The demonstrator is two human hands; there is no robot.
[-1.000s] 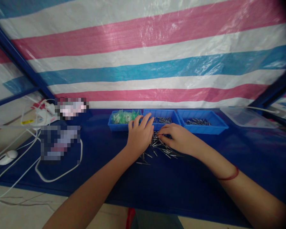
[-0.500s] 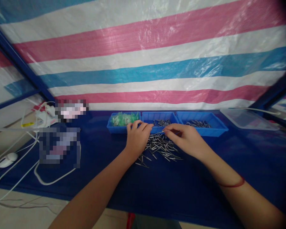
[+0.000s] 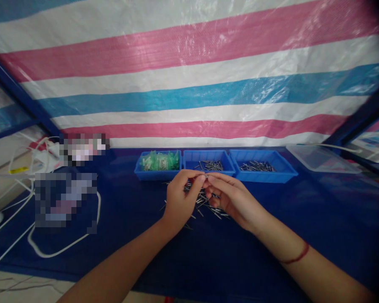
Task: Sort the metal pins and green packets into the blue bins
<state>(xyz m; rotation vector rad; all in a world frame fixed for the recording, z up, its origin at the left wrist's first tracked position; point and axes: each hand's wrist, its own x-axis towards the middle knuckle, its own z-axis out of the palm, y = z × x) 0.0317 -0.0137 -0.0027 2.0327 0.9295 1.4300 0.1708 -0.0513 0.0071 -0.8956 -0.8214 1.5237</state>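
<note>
Small piece (image 3: 206, 177) apparently pinched by left hand (image 3: 180, 198) and right hand (image 3: 236, 195) above metal pins (image 3: 203, 201); being manipulated; steady hold needed next.

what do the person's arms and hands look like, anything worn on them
Both the left hand and the right hand are ungloved, and the forearms are bare, with no sleeve in view. A thin, dark red band circles the right forearm near the wrist. No band or watch shows on the left.
</note>
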